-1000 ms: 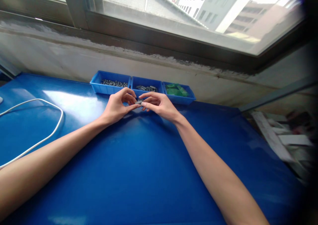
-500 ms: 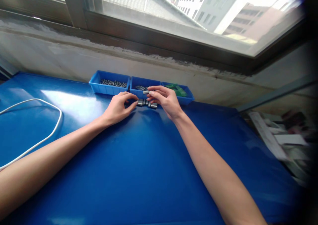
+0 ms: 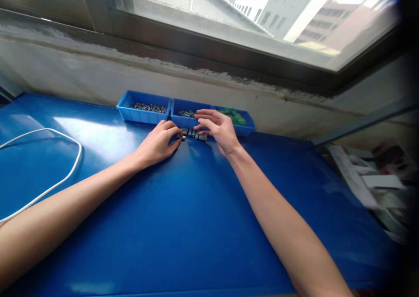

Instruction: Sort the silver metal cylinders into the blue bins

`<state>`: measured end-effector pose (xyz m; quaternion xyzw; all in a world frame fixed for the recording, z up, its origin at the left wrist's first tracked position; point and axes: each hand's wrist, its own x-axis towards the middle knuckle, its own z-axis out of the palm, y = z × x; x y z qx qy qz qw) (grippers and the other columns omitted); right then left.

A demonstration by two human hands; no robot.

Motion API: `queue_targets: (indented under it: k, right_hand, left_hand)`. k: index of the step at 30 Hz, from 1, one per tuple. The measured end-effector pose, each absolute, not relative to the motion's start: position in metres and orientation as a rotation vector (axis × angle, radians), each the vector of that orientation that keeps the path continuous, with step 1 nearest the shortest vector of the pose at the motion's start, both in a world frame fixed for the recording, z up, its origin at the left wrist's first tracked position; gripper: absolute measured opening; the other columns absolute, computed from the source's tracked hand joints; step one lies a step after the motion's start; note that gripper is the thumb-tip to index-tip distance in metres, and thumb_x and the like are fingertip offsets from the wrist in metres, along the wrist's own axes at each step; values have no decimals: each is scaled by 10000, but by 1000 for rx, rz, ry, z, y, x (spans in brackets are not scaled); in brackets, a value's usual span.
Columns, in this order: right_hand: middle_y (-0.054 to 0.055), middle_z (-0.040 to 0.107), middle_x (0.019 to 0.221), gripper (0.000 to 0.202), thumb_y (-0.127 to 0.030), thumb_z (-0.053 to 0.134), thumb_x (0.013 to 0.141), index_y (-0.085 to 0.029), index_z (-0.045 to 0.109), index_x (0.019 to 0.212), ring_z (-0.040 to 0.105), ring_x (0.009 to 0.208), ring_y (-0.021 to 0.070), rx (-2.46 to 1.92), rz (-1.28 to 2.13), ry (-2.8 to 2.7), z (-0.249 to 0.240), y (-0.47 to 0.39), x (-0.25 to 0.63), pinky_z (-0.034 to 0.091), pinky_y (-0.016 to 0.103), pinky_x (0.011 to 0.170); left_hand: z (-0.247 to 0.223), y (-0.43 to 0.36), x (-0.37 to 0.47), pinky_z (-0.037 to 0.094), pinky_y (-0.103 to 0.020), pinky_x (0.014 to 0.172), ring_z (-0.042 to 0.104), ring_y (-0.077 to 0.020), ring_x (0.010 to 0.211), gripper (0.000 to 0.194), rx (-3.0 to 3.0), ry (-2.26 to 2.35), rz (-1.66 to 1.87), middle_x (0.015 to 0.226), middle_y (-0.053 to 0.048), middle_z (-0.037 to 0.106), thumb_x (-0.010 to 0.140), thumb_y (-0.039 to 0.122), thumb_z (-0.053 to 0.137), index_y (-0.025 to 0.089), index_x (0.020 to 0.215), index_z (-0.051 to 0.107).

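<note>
Left hand (image 3: 157, 142) pinches 1 metal piece (image 3: 182, 137) – right hand (image 3: 220, 130) hovers nearby.

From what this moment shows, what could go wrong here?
The small metal part is pinched only at the fingertips of the left hand, so it might slip onto the blue tabletop. Both hands are close to the loose metal cylinders, so a stray finger could nudge one out of place. The right hand hovers near the middle blue bin and might bump it.

Daylight through a brown-framed window (image 3: 229, 30) glares off a blue tabletop (image 3: 190, 209) beside a scuffed pale wall (image 3: 81, 72).
</note>
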<state>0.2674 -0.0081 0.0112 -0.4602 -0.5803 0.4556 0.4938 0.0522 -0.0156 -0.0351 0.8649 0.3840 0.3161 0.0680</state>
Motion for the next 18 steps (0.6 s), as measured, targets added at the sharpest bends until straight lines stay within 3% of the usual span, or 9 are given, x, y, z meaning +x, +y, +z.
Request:
queue_targets:
  k: [12,18]
  right_hand:
    - [42,773,868,242,-346,761,776,-190,736,959,664,668,136,-1000,1191,-1484,14,-13,265,521,262,608]
    - [39,770,839,207,-323,755,787,-188,746,943,662,674,133,-973,1225,-1524,14,-13,266,513,262,626]
  left_hand:
    - [-33,-14,52,489,-354,847,621,-229,942,137,2530,1051,928,1027,-65,726,971,274,591,186,1033,676]
    - [-27,-15,54,507,-279,728,676,-170,788,187,2096,1049,1088,897,-46,741,962,339,622,174,1008,695]
